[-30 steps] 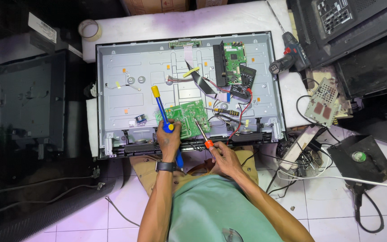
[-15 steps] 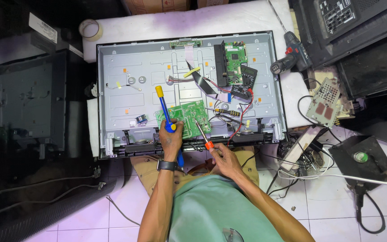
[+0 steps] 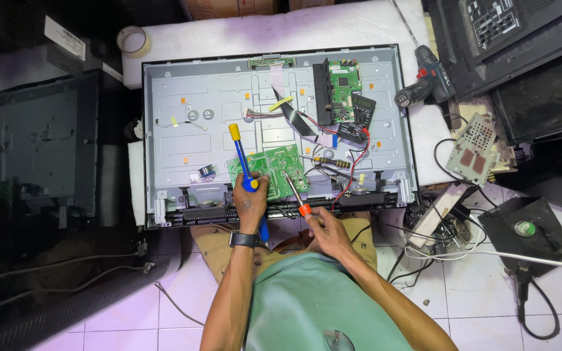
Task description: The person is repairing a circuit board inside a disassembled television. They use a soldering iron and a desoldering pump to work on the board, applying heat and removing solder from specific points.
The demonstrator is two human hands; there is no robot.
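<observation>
Left hand (image 3: 251, 199) clamped on blue pump (image 3: 247, 170); right hand (image 3: 323, 224) clamped on iron (image 3: 296, 196), tip at green board (image 3: 269, 167) lying in open chassis (image 3: 164, 130). Advise: steady the iron tip on one joint, pump nozzle close beside.

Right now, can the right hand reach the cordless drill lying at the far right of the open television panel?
Probably not without leaning. The right hand holds a soldering iron near the green circuit board, while the cordless drill lies at the far corner. Nothing blocks the way; only red wires lie between.
</observation>
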